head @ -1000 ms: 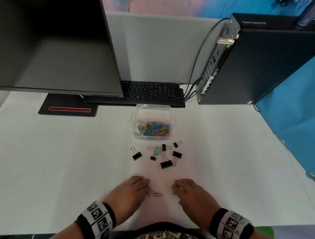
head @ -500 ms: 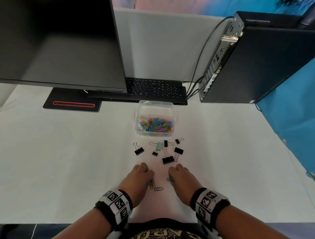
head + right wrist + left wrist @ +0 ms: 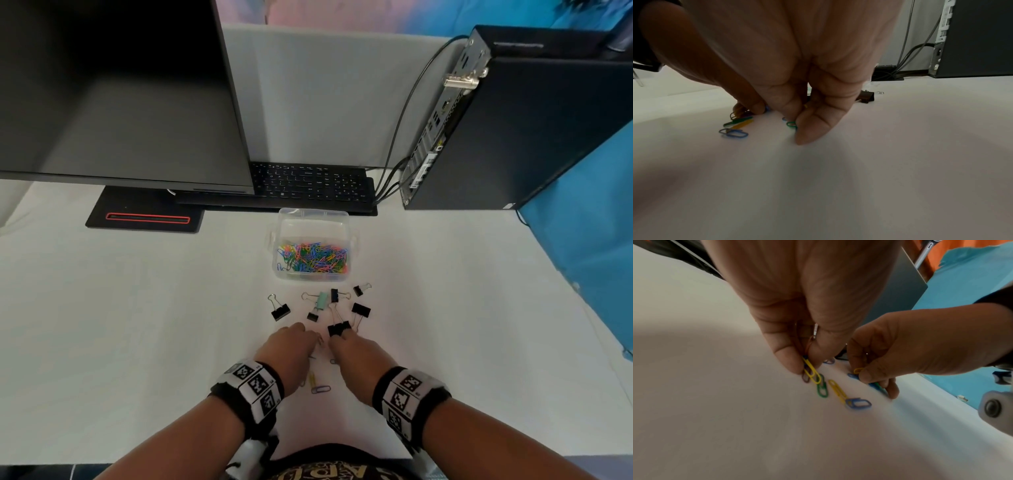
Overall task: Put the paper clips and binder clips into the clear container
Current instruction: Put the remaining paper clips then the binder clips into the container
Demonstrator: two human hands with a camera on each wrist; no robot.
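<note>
Pretty far along on the paper clip half, I'd say. The clear container [image 3: 313, 219] already has a big colourful heap of paper clips [image 3: 313, 257] in it, and it sits well ahead of both hands, past the binder clips.

What's left: a handful of loose clips on the white table [image 3: 137, 325] right at the fingertips, plus all the binder clips [image 3: 281, 311] (I count roughly seven, one mint green [image 3: 321, 300], the rest black), none of which look touched yet.

Left hand [image 3: 291, 349] has thumb and fingers pinched together on a yellow paper clip [image 3: 811, 371], with a darker one or two bunched in the same pinch. Just beyond that pinch, toward the wrist, lie a green clip [image 3: 822, 388], another yellow clip [image 3: 836, 391] and a blue clip [image 3: 858, 403] flat on the table.

Right hand [image 3: 356, 356] is also pinching: a green paper clip [image 3: 791, 124] sits between thumb and fingertip, and there's a bit of yellow tucked higher in the curled fingers (can't tell if that's a whole clip). The nearest black binder clip is touching or almost touching its fingertips.

So my guess: finish gathering these strays, dump them, then the binder clips are the whole remaining job.
</note>
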